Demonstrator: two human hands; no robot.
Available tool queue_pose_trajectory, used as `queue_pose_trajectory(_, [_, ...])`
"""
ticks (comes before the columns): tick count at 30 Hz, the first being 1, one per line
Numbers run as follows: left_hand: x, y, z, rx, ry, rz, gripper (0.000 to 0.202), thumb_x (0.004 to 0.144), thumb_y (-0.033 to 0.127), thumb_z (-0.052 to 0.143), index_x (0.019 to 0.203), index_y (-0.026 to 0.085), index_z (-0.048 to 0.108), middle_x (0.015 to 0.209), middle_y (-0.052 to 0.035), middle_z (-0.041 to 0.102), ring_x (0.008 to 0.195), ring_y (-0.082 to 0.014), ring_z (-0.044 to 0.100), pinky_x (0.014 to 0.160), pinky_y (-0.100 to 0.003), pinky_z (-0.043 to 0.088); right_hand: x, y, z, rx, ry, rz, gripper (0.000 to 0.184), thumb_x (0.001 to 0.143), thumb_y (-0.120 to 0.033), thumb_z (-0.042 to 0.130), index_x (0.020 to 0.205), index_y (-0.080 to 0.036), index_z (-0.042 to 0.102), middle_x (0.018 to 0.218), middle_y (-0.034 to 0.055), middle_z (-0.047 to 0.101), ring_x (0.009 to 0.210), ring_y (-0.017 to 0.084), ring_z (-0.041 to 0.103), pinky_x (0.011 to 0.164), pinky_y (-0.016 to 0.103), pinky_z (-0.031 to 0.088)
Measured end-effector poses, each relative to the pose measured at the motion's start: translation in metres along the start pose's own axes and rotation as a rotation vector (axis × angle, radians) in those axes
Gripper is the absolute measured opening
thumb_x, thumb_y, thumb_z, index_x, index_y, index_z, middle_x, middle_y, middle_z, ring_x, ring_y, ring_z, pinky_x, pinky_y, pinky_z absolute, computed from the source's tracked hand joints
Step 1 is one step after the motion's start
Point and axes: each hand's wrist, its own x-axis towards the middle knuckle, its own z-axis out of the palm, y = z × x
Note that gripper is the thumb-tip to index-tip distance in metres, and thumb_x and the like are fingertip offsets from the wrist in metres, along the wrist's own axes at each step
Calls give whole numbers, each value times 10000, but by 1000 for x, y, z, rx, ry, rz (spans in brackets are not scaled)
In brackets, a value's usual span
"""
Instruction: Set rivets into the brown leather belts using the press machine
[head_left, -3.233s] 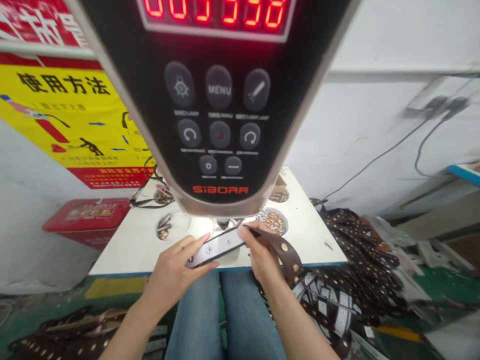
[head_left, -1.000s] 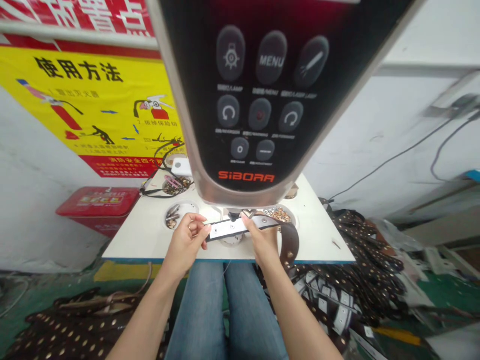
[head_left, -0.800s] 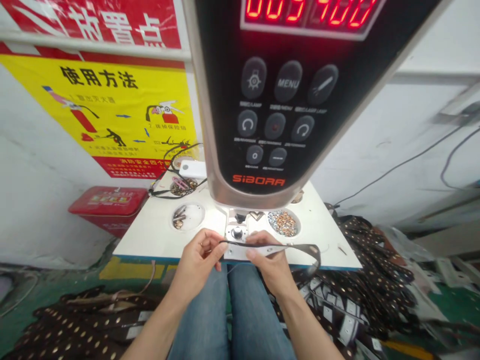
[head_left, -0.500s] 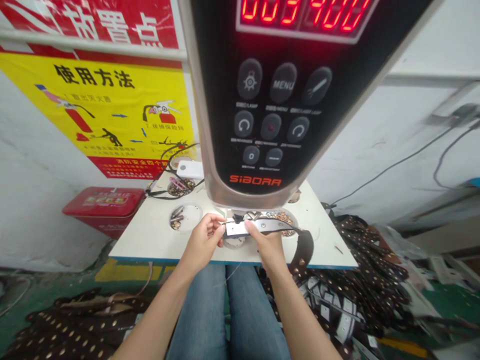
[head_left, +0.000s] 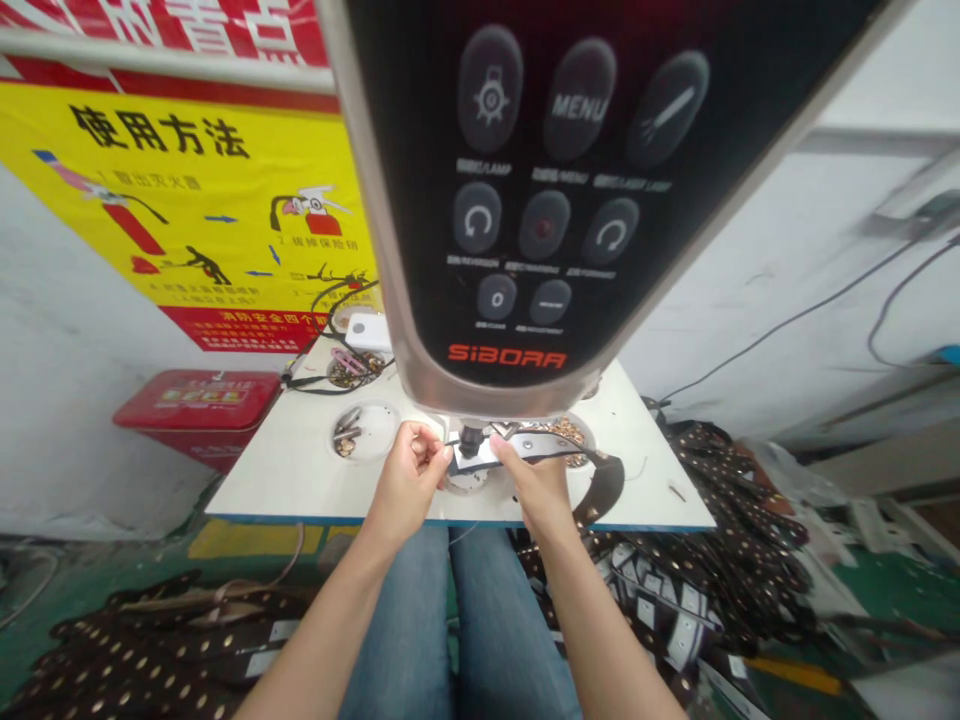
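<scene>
A brown leather studded belt strap (head_left: 551, 445) with a pale backing strip lies across the machine's working area, and its free length curves down at the right (head_left: 607, 490). My left hand (head_left: 409, 475) pinches its end between thumb and fingers. My right hand (head_left: 536, 490) grips the strap from the near side. The strap sits directly beneath the dark rivet die (head_left: 471, 437) of the SIBORA riveting machine (head_left: 525, 200). The hands and strap hide most of the lower die plate.
On the white worktable (head_left: 262, 480), a round well holds metal rivets (head_left: 365, 432), and another holds copper-coloured parts (head_left: 568, 432). Piles of studded belts lie at right (head_left: 720, 540) and lower left (head_left: 165, 640). A red box (head_left: 196, 405) stands beyond the table.
The strap has moved from in front of the die plate to directly under the die. My hands have come closer together around it, and the view has shifted slightly.
</scene>
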Motion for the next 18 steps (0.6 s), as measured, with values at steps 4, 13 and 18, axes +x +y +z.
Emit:
queue_pose_trajectory(4, [1, 2, 0, -61, -29, -18, 308, 728, 365, 629, 836, 206, 388, 633, 77, 478, 524, -86, 459, 503, -192, 383, -8, -8, 6, 97, 99, 3, 175, 678, -294, 774, 706, -169, 654, 685, 6, 677, 811, 209, 655, 765, 321, 525])
queue_pose_trajectory(13, [1, 24, -52, 64, -117, 14, 510, 788, 571, 640, 1077, 162, 541, 976, -89, 647, 804, -184, 588, 649, -273, 476, -4, -36, 14, 403, -33, 345, 387, 420, -278, 908, 630, -153, 607, 548, -51, 582, 454, 58, 453, 397, 165, 382])
queue_pose_trajectory(18, [-26, 41, -72, 69, -605, -82, 750, 846, 764, 306, 1061, 160, 695, 1062, -125, 691, 971, -256, 616, 869, -354, 475, -78, -41, 17, 200, -760, 528, 368, 531, -429, 864, 621, -173, 615, 540, -36, 566, 450, 86, 492, 410, 198, 391])
